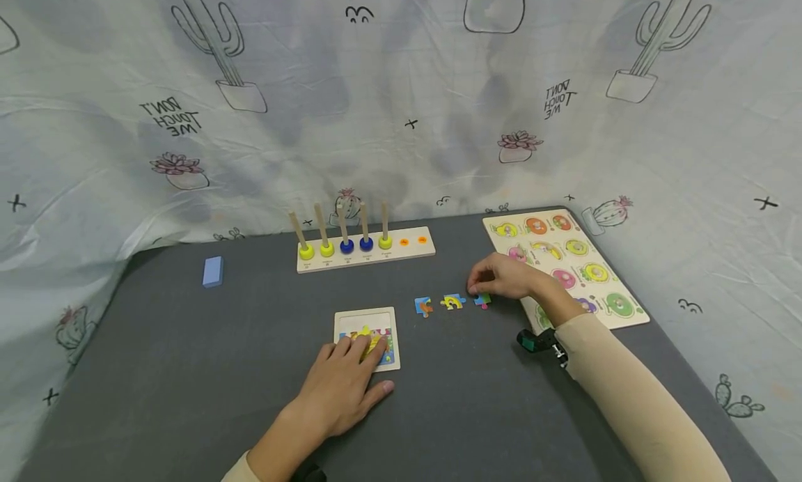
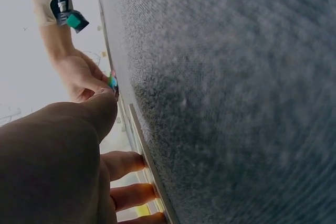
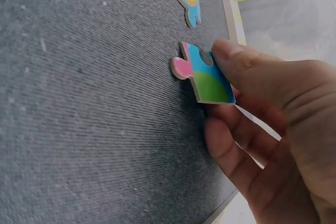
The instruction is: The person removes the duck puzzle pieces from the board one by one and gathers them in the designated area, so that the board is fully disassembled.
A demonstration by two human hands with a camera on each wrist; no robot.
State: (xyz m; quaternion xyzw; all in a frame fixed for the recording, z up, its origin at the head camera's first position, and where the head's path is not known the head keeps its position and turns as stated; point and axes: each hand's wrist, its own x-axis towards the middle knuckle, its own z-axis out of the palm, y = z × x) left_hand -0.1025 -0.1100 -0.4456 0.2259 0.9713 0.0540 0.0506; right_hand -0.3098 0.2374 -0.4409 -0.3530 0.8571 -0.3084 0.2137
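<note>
My right hand [image 1: 501, 276] pinches a blue and green jigsaw puzzle piece [image 3: 212, 80] with a pink tab. Its thumb lies on the upper face and the fingers are beneath; the piece tilts off the cloth in the right wrist view. Two more jigsaw pieces lie to the left: a yellow and blue one [image 1: 452, 301] and a blue and orange one [image 1: 423, 306]. My left hand [image 1: 341, 391] rests with extended fingers on a small wooden puzzle tray [image 1: 366, 317]. Colourful pieces in the tray are partly covered by those fingers.
Behind the tray stands a wooden peg board [image 1: 410, 251] with upright pegs and yellow and blue rings. A fruit picture board [image 1: 626, 315] lies under and beyond the right forearm. A blue block [image 1: 213, 271] sits at far left on the grey tabletop [image 1: 188, 370].
</note>
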